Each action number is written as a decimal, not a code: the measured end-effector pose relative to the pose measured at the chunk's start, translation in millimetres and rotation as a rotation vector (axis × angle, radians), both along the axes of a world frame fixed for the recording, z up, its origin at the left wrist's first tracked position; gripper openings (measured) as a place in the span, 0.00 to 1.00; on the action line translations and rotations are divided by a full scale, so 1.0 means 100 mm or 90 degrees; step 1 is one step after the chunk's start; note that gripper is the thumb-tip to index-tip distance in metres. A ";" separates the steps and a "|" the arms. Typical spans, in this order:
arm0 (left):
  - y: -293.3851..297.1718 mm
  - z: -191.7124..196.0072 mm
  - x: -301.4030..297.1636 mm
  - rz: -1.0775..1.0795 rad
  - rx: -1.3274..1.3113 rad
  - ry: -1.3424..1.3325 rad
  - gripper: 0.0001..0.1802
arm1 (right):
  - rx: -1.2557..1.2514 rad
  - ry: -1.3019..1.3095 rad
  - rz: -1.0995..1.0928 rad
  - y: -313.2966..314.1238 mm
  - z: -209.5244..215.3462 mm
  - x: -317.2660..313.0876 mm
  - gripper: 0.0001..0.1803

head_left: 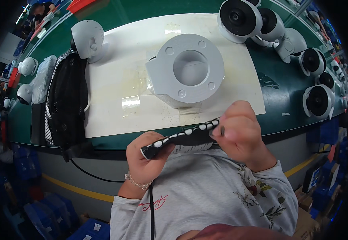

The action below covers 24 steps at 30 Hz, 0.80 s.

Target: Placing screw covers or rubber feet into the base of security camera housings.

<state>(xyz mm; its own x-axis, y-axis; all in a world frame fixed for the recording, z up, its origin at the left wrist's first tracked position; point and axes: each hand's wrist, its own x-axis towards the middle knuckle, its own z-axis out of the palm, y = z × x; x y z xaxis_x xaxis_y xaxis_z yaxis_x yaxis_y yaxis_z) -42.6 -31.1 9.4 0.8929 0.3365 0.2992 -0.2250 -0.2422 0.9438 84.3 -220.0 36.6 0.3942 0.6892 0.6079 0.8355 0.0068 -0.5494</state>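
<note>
Between my hands, just off the table's near edge, is a flat black piece (196,135) with a row of white oval spots along its upper edge. It slants up toward the right. My left hand (146,154) is closed round its left end. At its right end, my right hand (240,132) pinches the edge between thumb and fingers. A pale printed patch shows beneath the piece; I cannot tell whether it belongs to it. Beyond my hands a light grey fixture (164,76) with a round opening stands on the white sheet (114,96).
A white camera (90,38) with a round base stands at the sheet's far left, beside a black mesh bundle (68,104). Several white cameras with black faces (320,101) line the right side. A black cord (96,176) hangs below the table's edge.
</note>
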 end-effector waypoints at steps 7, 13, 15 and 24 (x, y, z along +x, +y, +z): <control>-0.03 0.04 0.05 -0.028 0.035 -0.069 0.11 | 0.127 0.018 0.123 0.17 0.09 -0.03 0.27; -0.03 0.09 0.04 0.019 -0.064 0.042 0.10 | 0.097 0.060 0.225 0.11 0.20 0.09 0.28; 0.05 0.08 0.09 -0.025 -0.003 -0.004 0.10 | 0.099 0.084 0.174 0.16 0.29 0.28 0.29; 0.07 0.04 0.37 -0.032 0.188 -0.123 0.11 | 0.139 0.225 0.071 0.53 0.36 0.80 0.34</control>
<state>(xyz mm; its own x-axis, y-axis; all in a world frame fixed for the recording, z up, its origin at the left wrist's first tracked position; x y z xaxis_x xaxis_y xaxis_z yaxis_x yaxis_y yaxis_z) -5.7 -24.2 13.4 0.8237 0.1671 0.5419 -0.4112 -0.4819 0.7737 164.7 -166.9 73.0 0.5343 0.6092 0.5859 0.5841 0.2349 -0.7769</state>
